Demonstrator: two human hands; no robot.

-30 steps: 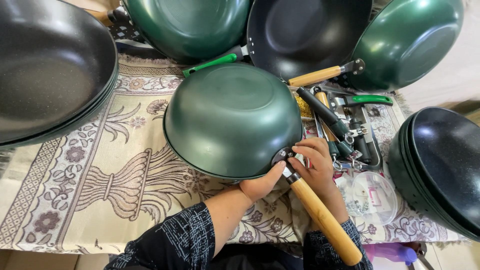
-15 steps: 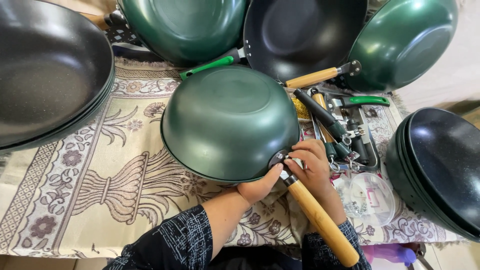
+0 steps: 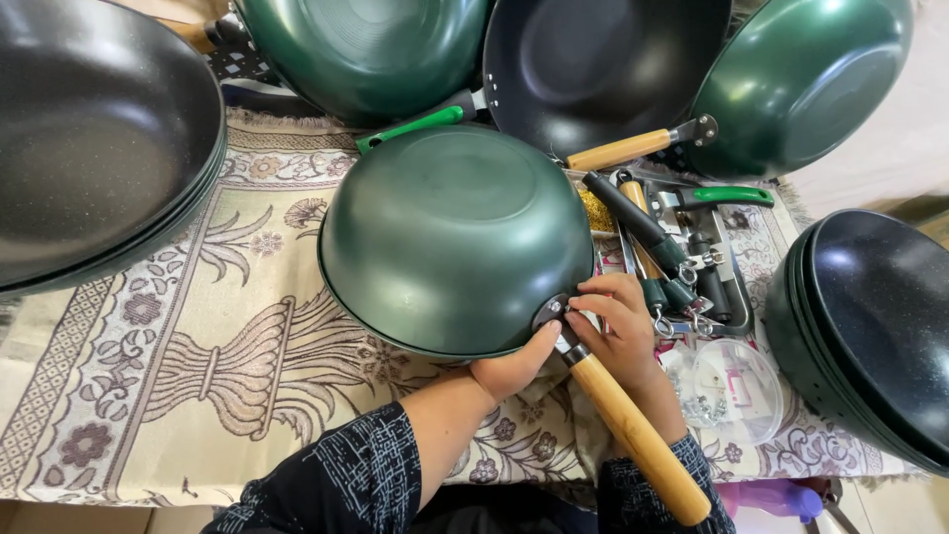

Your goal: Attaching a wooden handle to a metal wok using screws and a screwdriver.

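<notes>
A dark green wok (image 3: 450, 232) lies upside down on a patterned cloth (image 3: 178, 336). Its wooden handle (image 3: 633, 435) points toward me at the lower right, joined by a metal bracket (image 3: 554, 316). My left hand (image 3: 514, 366) presses against the wok's rim just beside the bracket. My right hand (image 3: 613, 321) rests on the bracket, fingers pinched at the joint where handle meets pan; what they pinch is too small to tell.
Stacked dark pans (image 3: 89, 138) sit at left and more (image 3: 870, 326) at right. Green woks (image 3: 366, 49) (image 3: 801, 79) and a black pan (image 3: 593, 59) line the back. Loose handles (image 3: 662, 247) lie in a tray; a clear tub (image 3: 732, 391) holds small screws.
The wok and both hands have stayed nearly in place. My right fingers have shifted slightly at the bracket.
</notes>
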